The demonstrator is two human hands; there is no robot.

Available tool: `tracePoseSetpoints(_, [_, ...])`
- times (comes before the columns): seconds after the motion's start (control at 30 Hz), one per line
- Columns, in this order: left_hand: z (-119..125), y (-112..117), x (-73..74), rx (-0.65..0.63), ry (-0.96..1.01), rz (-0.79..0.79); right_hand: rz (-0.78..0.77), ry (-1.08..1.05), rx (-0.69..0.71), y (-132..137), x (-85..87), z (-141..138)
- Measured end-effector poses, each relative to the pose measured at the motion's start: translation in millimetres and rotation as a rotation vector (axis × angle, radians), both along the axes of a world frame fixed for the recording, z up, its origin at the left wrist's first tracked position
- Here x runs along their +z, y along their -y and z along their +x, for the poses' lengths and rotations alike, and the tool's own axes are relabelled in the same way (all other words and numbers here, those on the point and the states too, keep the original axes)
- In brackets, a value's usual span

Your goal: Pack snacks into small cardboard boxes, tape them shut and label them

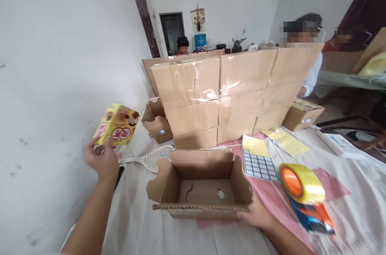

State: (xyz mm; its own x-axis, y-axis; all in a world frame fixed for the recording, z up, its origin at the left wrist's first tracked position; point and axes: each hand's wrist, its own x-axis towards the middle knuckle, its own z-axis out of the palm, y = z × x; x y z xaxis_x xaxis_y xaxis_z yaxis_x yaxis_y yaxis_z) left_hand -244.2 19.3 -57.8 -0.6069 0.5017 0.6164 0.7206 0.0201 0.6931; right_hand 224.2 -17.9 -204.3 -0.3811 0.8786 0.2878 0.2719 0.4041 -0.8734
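My left hand (104, 160) is raised at the left, its fingers closed around the lower end of a small yellow printed carton (119, 124), which is tilted in the air near the wall. An open cardboard box (202, 213) stands on the cloth before me, flaps up. A curved dark slit and a light oval patch show on its bottom. My right hand (259, 211) grips this box at its front right corner; some of its fingers are hidden. Beyond my left wrist lies a white perforated paddle with a handle (157, 158).
A taped cardboard panel (238, 98) stands across the table. Another open box (158, 126) sits left, a closed box (303, 114) right. A tape dispenser with yellow tape (310, 182) and blue-bordered label sheet (261, 164) lie at right. Other people sit beyond the panel.
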Motion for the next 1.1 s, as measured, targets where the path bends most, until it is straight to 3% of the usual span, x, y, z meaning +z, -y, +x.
tracePoseSetpoints(0.03, [17, 19, 9.4, 0.002, 0.028, 0.117, -0.008, -0.054, 0.031, 9, 1.5, 2])
tracePoseSetpoints(0.1, [51, 57, 29.7, -0.156, 0.131, 0.379, -0.015, -0.148, 0.097, 19, 6.8, 5])
tracePoseSetpoints(0.17, [82, 87, 48.5, -0.355, 0.194, 0.419, -0.018, -0.183, 0.137, 23, 13.8, 6])
tracePoseSetpoints(0.2, [96, 97, 56.2, -0.448, 0.200, 0.367, -0.019, -0.192, 0.153, 24, 17.4, 6])
tracePoseSetpoints(0.27, [121, 106, 66.8, -0.624, 0.181, 0.146, -0.023, -0.210, 0.185, 25, 23.6, 7])
tracePoseSetpoints(0.33, [143, 105, 70.3, -0.801, 0.145, -0.207, -0.021, -0.241, 0.194, 28, 28.1, 6])
tracePoseSetpoints(0.4, [162, 98, 66.5, -0.941, 0.101, -0.569, -0.015, -0.282, 0.199, 33, 30.5, 7])
tracePoseSetpoints(0.47, [175, 91, 56.0, -1.015, 0.009, -0.808, -0.010, -0.305, 0.213, 37, 30.8, 8])
tracePoseSetpoints(0.67, [184, 73, 16.6, -1.018, -0.301, -1.029, -0.012, -0.270, 0.225, 29, 24.7, 16])
tracePoseSetpoints(0.77, [181, 74, 14.3, -0.968, -0.407, -1.037, 0.049, -0.267, 0.213, 25, 24.2, 18])
tracePoseSetpoints(0.93, [179, 81, 12.5, -0.783, -0.599, -0.906, 0.183, -0.306, 0.214, 25, 26.9, 21])
tracePoseSetpoints(1.1, [177, 79, 3.7, -0.778, -0.594, -0.903, 0.223, -0.281, 0.213, 29, 33.2, 27])
